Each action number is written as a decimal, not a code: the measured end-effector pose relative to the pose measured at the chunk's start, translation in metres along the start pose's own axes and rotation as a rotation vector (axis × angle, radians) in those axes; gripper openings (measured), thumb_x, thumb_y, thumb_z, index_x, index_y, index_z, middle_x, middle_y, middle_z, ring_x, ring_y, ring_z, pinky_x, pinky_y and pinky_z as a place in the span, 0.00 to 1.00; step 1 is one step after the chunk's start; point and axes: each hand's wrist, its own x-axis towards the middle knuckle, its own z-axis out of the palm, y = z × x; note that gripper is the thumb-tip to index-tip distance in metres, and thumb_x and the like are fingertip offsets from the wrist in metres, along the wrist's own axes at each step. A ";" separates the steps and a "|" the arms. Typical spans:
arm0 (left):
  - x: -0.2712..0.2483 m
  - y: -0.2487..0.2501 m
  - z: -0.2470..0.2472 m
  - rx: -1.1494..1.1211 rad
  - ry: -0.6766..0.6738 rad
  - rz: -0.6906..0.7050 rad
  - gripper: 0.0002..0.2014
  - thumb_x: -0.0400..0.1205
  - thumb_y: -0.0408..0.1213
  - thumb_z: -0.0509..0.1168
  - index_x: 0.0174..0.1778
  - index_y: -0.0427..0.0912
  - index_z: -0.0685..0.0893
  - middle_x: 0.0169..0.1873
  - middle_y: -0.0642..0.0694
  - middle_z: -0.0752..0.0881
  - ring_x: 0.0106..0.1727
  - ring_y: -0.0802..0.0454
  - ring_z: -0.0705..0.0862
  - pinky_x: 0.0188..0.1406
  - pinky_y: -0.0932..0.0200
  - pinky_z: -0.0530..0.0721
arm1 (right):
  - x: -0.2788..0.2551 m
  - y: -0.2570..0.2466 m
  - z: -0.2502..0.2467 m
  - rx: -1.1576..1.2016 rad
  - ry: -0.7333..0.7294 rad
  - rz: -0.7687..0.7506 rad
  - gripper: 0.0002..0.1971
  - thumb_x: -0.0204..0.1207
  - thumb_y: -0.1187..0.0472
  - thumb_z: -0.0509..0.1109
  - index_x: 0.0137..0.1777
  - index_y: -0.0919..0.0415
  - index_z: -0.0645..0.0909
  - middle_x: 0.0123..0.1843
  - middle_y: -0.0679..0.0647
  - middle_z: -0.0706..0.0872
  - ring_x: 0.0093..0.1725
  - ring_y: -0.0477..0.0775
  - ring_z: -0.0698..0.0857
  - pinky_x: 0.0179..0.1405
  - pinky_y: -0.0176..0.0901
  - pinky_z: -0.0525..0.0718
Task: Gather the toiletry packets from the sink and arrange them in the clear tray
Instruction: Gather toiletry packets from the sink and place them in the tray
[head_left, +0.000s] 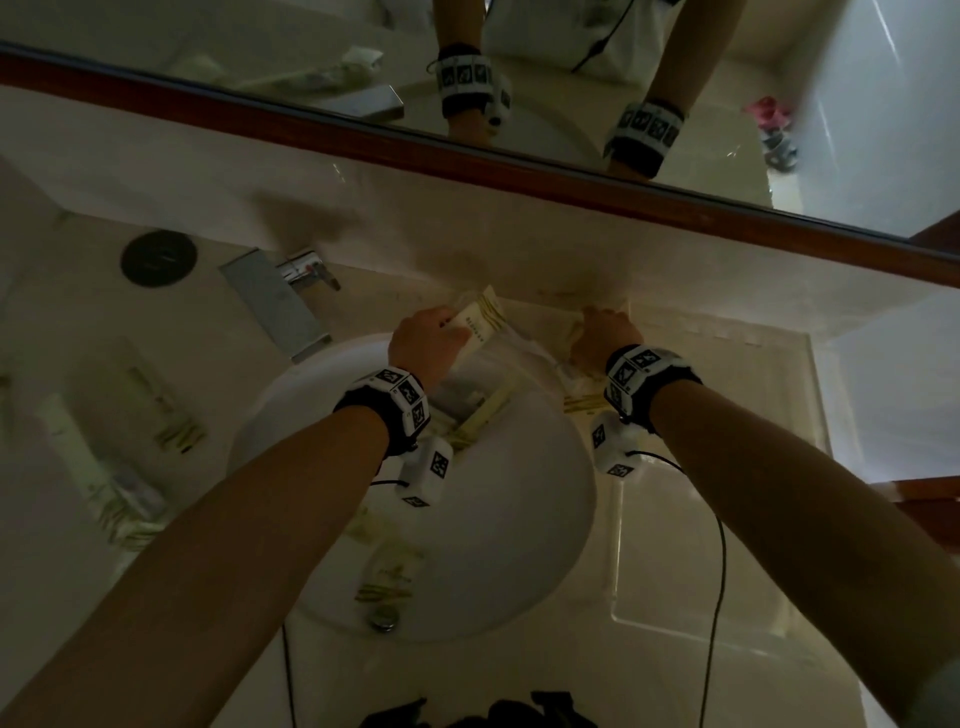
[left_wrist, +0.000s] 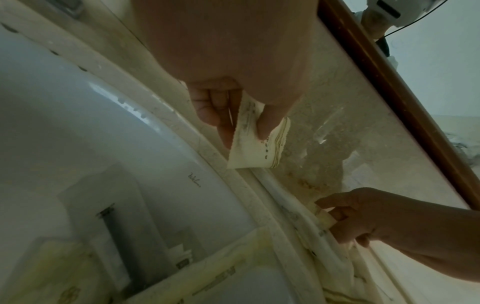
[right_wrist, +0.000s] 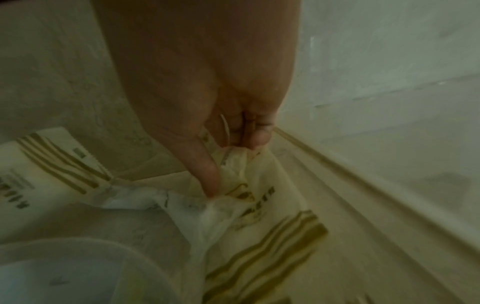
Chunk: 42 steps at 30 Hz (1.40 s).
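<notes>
- The left hand (head_left: 427, 339) has its grip pinching a cream striped packet (left_wrist: 255, 144) above the far rim of the sink (head_left: 519, 519).
- The right hand (head_left: 605, 335) pinches a crumpled clear-wrapped packet (right_wrist: 233, 197) at the far left corner of the clear tray (head_left: 727, 597).
- More packets (head_left: 389, 571) lie in the sink, others (head_left: 119, 441) on the table (head_left: 62, 322) to the left.

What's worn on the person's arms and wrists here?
Forearms are bare, no sleeves. The left hand and right hand each sit above a black wristband with square black-and-white markers, plus a white marker-tagged camera block under the wrist trailing a thin black cable.
</notes>
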 end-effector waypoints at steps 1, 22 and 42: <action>0.000 0.000 0.000 -0.002 -0.001 0.000 0.10 0.77 0.45 0.64 0.47 0.44 0.84 0.46 0.40 0.88 0.48 0.39 0.85 0.43 0.54 0.80 | 0.000 0.001 -0.002 -0.002 0.010 -0.003 0.29 0.77 0.57 0.67 0.77 0.62 0.66 0.75 0.64 0.72 0.75 0.66 0.69 0.70 0.58 0.77; -0.028 0.029 0.003 -0.142 -0.056 0.145 0.15 0.80 0.36 0.68 0.62 0.40 0.81 0.59 0.43 0.87 0.57 0.46 0.86 0.53 0.58 0.83 | -0.046 0.008 -0.039 0.740 0.080 -0.023 0.39 0.69 0.64 0.78 0.80 0.63 0.66 0.77 0.59 0.73 0.75 0.60 0.74 0.71 0.48 0.75; -0.094 0.038 0.017 -0.376 -0.163 0.108 0.11 0.74 0.31 0.74 0.50 0.37 0.85 0.48 0.40 0.89 0.51 0.42 0.87 0.55 0.42 0.87 | -0.114 0.005 -0.004 0.893 0.051 -0.039 0.32 0.66 0.66 0.80 0.71 0.61 0.75 0.65 0.59 0.81 0.63 0.61 0.82 0.64 0.56 0.83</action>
